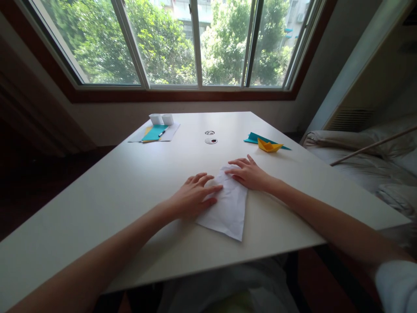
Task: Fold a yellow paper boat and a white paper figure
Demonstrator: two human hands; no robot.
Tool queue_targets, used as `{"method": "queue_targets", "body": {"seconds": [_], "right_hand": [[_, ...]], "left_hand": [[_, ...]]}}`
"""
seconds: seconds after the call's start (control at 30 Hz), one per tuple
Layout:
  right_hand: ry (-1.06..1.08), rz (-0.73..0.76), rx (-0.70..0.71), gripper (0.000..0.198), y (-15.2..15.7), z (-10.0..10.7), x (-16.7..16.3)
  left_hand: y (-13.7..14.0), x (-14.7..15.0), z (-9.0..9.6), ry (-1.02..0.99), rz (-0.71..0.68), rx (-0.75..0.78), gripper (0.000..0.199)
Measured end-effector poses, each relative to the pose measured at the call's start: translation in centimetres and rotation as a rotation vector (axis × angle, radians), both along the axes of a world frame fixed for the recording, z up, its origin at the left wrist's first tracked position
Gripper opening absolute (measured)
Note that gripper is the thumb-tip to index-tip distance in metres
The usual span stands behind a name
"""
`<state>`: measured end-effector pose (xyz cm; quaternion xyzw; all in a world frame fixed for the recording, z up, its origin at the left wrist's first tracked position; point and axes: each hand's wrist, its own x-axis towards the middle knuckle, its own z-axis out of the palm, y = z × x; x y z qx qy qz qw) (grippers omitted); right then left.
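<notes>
A creased sheet of white paper (226,211) lies on the white table in front of me, set at a slant. On its left edge rests my left hand (198,195), fingers spread and flat against the paper. My right hand (247,173) lies over the paper's upper right side, with its fingers stretched out toward the left. Both hands touch the paper without gripping it. The part of the sheet under my fingers is hidden.
A yellow paper boat (269,146) and a blue folded paper plane (256,138) sit at the back right. Coloured sheets (154,133), a pen (163,131) and two small white containers (162,119) are at the back left. Round discs (211,141) lie mid-table (137,182).
</notes>
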<state>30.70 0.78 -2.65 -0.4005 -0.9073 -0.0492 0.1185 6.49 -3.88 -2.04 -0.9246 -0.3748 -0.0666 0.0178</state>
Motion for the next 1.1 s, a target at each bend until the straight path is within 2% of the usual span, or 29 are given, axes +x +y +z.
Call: {"method": "queue_targets", "body": {"seconds": [0.13,0.27,0.37,0.4,0.5,0.57,0.63,0.73,0.8,0.87,0.93,1.0,1.03,1.1], "right_hand": [[0.091,-0.031,0.039,0.032,-0.4,0.5,-0.1],[0.081,0.078,-0.055,0.029,-0.6,0.2,0.1],[0.088,0.108,-0.114,0.032,-0.6,-0.3,0.0],[0.096,0.114,-0.124,0.033,-0.7,-0.5,-0.1],[0.119,0.131,-0.131,0.033,-0.8,-0.7,-0.4],[0.128,0.128,-0.136,0.033,-0.9,-0.6,-0.6],[0.134,0.116,-0.142,0.033,-1.0,-0.5,-0.8],[0.14,0.103,-0.167,0.033,-1.1,-0.5,-0.9],[0.157,0.076,-0.195,0.034,-1.1,-0.7,-1.0],[0.203,-0.01,-0.212,0.043,-1.0,-0.8,-0.9],[0.266,-0.166,-0.218,0.064,-0.8,-1.0,-0.8],[0.321,-0.306,-0.252,0.08,-0.6,-1.0,-0.6],[0.343,-0.338,-0.285,0.079,-0.5,-1.0,-0.5],[0.387,-0.309,-0.364,0.063,-0.3,-0.9,-0.3]], "left_hand": [[-0.5,0.6,-0.9,-0.023,0.202,0.059,0.049],[-0.2,0.9,-0.9,-0.053,0.3,0.052,0.047],[1.0,0.5,-0.9,-0.093,0.461,0.043,0.049],[1.6,0.3,-1.0,-0.104,0.517,0.035,0.049],[3.3,-0.7,-1.5,-0.188,0.577,-0.125,0.046],[4.1,-1.2,-2.0,-0.336,0.532,-0.202,0.044],[4.5,-1.5,-2.1,-0.56,0.43,-0.326,0.045],[4.3,-1.5,-1.8,-0.874,0.292,-0.582,0.064],[3.9,-1.3,-1.3,-1.005,0.302,-0.711,0.082],[3.5,-1.3,-1.0,-1.09,0.357,-0.782,0.091],[3.4,-1.4,-1.0,-1.134,0.36,-0.832,0.088],[3.6,-1.6,-1.2,-1.133,0.293,-0.864,0.077],[3.8,-1.7,-1.4,-1.118,0.255,-0.866,0.069],[4.1,-1.9,-1.6,-1.061,0.201,-0.84,0.052]]}}
